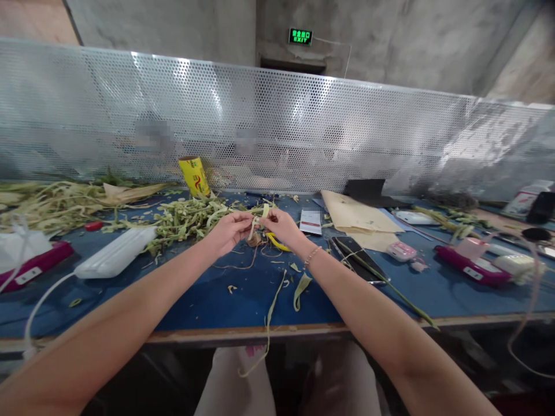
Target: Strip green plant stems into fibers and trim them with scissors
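Note:
Out over the blue table, my left hand [232, 233] and my right hand [284, 227] meet with their fingertips pinched. Between them is a narrow pale-green leaf strip [255, 222], and both hands grip it. One end stands up above my right fingers. Just beyond my left hand lies a heap of green plant pieces [184, 216]. Close below the fingers are a small brown ball of twine [255, 239] and a yellow curved item [277, 241]. Loose leaf strips [301, 289] are scattered nearer to me, one long strip [271, 312] hanging over the table edge.
A yellow tube [195, 176] stands before the perforated metal screen [269, 127]. On the left are dried stalks [65, 202] and a white power strip [117, 252]. Rightward lie a lit phone [311, 222], brown paper [358, 214], a dark phone [359, 260] and a pink case [401, 251].

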Demonstrator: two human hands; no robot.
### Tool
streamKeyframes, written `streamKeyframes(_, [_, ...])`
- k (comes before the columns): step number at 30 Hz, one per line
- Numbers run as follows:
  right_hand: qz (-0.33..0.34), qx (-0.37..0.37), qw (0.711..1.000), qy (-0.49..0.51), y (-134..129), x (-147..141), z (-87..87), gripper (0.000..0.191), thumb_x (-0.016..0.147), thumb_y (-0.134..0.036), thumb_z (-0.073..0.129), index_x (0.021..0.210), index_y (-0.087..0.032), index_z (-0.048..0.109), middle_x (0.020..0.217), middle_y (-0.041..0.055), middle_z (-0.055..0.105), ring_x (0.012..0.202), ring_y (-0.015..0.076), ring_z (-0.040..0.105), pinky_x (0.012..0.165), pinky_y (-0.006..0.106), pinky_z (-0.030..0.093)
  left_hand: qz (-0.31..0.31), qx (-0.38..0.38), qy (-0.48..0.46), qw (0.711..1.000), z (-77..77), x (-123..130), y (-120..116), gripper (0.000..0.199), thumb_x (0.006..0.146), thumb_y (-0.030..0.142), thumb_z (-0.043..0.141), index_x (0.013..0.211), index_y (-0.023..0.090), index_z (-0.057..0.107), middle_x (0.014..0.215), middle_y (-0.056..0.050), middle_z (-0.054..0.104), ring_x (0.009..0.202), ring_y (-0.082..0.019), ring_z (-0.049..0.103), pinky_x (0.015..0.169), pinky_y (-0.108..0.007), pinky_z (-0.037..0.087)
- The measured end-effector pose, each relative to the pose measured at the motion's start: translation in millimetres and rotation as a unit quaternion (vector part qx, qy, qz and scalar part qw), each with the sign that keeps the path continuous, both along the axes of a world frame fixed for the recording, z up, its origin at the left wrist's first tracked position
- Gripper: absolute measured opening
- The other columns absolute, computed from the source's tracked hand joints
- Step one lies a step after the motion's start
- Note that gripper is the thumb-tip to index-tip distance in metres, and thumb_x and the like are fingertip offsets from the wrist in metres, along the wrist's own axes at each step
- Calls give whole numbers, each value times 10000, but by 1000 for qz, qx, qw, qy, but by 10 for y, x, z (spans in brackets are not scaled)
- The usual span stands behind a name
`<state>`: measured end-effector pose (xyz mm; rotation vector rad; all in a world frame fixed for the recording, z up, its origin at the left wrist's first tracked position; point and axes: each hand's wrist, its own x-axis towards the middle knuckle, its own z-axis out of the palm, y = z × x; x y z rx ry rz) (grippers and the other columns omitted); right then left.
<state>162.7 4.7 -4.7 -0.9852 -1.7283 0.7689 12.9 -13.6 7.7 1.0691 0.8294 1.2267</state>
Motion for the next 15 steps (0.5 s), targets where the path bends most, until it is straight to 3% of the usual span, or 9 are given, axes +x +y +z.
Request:
streamKeyframes(6, [-6,4,1000,0,-3,12,-7,340,626,-473,578,593,-180,408,565,-45,421,544,80,429,534,230,379,-10,-22,1,1000,15,2,-3,107,649,-6,608,661,100,617,573,-14,619,525,-74,575,542,-194,488])
streamKeyframes(15, [54,-43,993,93,-43,-15,1,390,550,-463,659,606,-178,399,548,-66,412,516,62,411,513,222,350,-16,-39,13,999,27,22,-36,120,649,4,611,673,122,612,581,3,608,512,-59,556,545,-187,470])
